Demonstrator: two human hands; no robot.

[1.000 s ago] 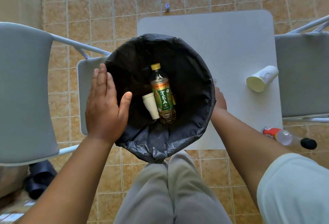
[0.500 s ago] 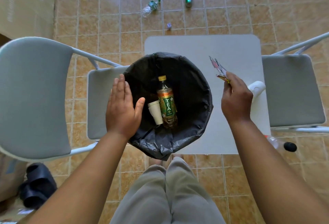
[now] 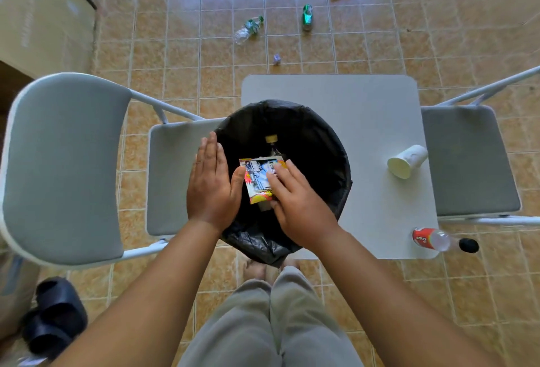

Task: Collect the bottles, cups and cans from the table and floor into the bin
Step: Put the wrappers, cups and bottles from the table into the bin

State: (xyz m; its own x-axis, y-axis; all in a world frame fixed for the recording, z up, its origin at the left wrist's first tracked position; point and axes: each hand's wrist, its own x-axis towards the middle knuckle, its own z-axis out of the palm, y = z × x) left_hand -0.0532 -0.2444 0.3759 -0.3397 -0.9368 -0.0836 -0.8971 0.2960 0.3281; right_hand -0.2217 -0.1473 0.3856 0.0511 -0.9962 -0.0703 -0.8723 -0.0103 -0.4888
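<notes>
- Black-lined bin: your left hand, fingers flat together, steadies its rim.
- Your right hand fingers pinch a wrapper over the opening, ready to drop.

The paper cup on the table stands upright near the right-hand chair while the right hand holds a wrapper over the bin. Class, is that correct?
Not quite. The head view shows the paper cup lying on its side on the table; the right hand does hold the wrapper over the bin.
</notes>
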